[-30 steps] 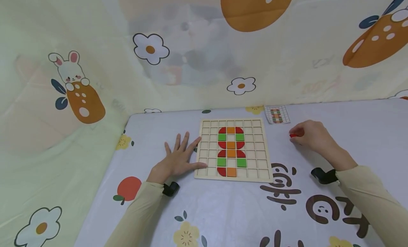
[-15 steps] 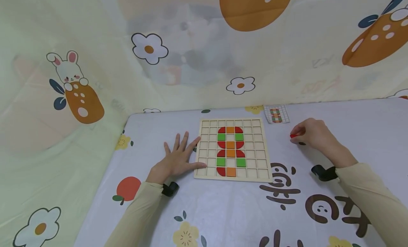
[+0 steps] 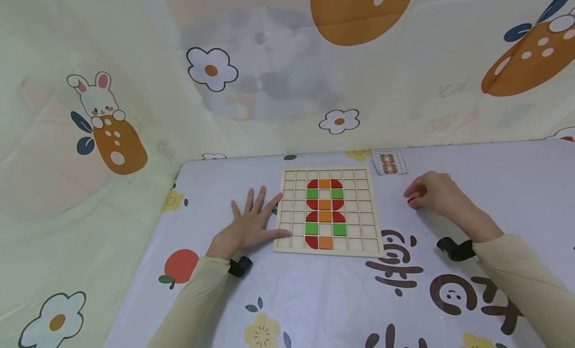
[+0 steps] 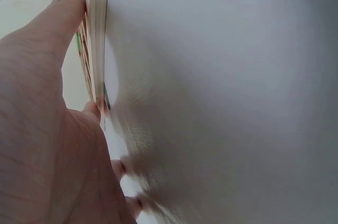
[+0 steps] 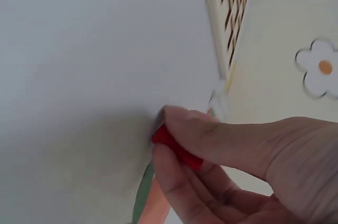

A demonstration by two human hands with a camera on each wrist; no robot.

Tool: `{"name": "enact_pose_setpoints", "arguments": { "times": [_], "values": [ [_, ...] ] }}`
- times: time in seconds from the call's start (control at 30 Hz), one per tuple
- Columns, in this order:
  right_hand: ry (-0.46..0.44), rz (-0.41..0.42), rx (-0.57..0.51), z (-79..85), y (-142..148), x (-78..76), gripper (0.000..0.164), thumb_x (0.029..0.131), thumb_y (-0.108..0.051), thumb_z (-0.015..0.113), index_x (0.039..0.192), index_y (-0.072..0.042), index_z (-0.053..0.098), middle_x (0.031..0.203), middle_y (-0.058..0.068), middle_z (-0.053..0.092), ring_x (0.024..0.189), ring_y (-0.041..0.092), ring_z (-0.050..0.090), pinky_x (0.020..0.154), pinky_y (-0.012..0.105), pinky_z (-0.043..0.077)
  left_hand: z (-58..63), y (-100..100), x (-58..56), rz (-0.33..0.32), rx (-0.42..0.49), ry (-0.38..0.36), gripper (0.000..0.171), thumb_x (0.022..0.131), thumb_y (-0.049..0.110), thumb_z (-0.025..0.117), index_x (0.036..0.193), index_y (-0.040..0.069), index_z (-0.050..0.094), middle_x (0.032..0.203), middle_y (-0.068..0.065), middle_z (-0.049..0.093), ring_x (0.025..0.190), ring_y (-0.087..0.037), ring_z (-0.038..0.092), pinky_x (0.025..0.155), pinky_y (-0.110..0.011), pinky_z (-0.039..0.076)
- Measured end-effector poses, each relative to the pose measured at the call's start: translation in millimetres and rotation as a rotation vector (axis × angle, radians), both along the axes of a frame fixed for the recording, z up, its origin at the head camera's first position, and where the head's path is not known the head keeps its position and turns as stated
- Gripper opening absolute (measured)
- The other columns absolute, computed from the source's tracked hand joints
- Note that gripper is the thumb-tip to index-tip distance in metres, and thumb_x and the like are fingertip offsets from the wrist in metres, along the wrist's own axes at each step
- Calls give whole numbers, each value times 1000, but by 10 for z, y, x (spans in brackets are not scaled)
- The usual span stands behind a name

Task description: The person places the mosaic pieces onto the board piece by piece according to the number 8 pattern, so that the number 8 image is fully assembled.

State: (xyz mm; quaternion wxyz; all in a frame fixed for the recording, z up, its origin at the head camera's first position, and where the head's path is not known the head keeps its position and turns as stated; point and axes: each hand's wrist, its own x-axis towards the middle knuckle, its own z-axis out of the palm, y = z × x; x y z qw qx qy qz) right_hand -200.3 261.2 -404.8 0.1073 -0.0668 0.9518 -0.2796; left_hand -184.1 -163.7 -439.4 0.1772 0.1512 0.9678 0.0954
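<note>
My right hand (image 3: 439, 194) pinches a small red tile (image 5: 177, 149) between thumb and fingers, low over the table to the right of the board; much of the tile is hidden by the fingers. A square wooden grid board (image 3: 361, 219) lies flat in the middle. Its tiles form a column pattern of red rounded-corner pieces (image 3: 312, 242), orange squares (image 3: 326, 243) and green squares (image 3: 339, 229). My left hand (image 3: 246, 229) rests with spread fingers at the board's left side, the thumb over the lower left rim and the index fingertip at the edge.
A small card (image 3: 390, 162) printed with the same kind of coloured grid lies behind the board's right corner. The table wears a white printed cloth (image 3: 350, 303) with lettering and fruit. A patterned curtain (image 3: 278, 133) rises along the table's back and left edges.
My right hand has shifted slightly left, and the red tile has turned within its fingers, showing less of itself. The left hand and the board have stayed put.
</note>
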Motion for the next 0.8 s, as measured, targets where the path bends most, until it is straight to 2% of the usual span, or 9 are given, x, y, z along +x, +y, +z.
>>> {"name": "enact_pose_setpoints", "arguments": {
  "times": [0.2,0.27,0.4,0.53,0.8],
  "values": [
    [87,74,8,42,-295,162,17,84,5,82,100,9,78,92,19,72,87,33,59,74,42,56,-16,1,-9,2,-4,-2,104,89,76,59,170,33,11,175,-15,-9,158,-45,-17,113,-80,-10],
    [110,94,-28,90,-446,245,16,85,5,81,101,7,78,90,15,71,84,31,60,71,40,57,-19,4,-13,2,-9,0,104,89,76,59,170,33,10,175,-15,-9,158,-45,-17,113,-80,-10],
    [145,131,-107,189,-721,419,11,84,1,85,94,1,78,83,6,66,77,23,58,62,28,51,-15,-3,-14,3,-10,-3,104,89,76,58,170,33,9,175,-15,-10,158,-44,-17,113,-80,-10],
    [139,162,-205,234,-928,557,13,83,-1,87,87,-6,75,77,0,64,74,18,57,61,22,50,0,-4,-14,-1,-1,-5,103,89,76,59,170,33,10,175,-15,-9,158,-45,-17,113,-80,-10],
    [87,242,-366,63,-1158,697,16,86,-2,85,101,-3,82,89,-1,69,83,16,59,68,21,54,-21,-12,-16,-4,-6,1,103,89,76,58,170,33,10,175,-15,-9,158,-45,-17,113,-81,-9]
  ]
}}
